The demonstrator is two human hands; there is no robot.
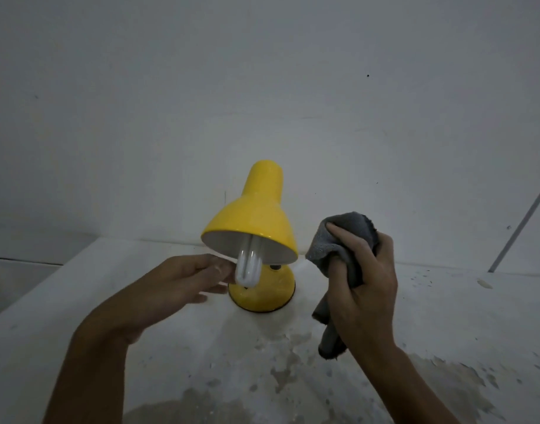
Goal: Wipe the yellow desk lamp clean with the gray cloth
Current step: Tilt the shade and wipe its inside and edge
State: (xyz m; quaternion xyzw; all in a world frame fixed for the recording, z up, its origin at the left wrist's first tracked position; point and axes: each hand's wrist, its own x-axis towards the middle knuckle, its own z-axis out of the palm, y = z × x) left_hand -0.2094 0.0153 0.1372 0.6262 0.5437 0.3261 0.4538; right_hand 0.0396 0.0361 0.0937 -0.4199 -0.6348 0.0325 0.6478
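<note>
Centrally, one yellow desk lamp (253,221) is recorded, set upright on a white worktop (446,316) just beyond the left fingertips and just to the left of the right fingers. A glossy bell-shaped shade with a narrow neck is noted, tilted toward the viewer so that its pale interior is exposed. A white folded-tube bulb (249,267) is seen projecting below the rim. A domed yellow base (262,292) with a dark lower edge is listed, and a small black knob (275,267) is placed on it behind the bulb. The left hand (171,289) is held with its fingers extended and relaxed, nothing grasped, the thumb tip lying beside the bulb. The right hand (366,286) is clenched around a gray cloth (348,237), which is bunched above the fingers and left hanging below the palm, apart from the lamp. The stem joining shade and base is hidden by the shade. Whether the left fingertips touch the bulb or base cannot be determined in the dim light. Both forearms are cut off at the lower edge. The worktop nearer than the fingers is marked by gray stains and flaked patches. A plain pale wall (262,71) is noted behind. A thin gray rod (519,228), leaning well right of the right fingers, is cut off by the frame edge.
</note>
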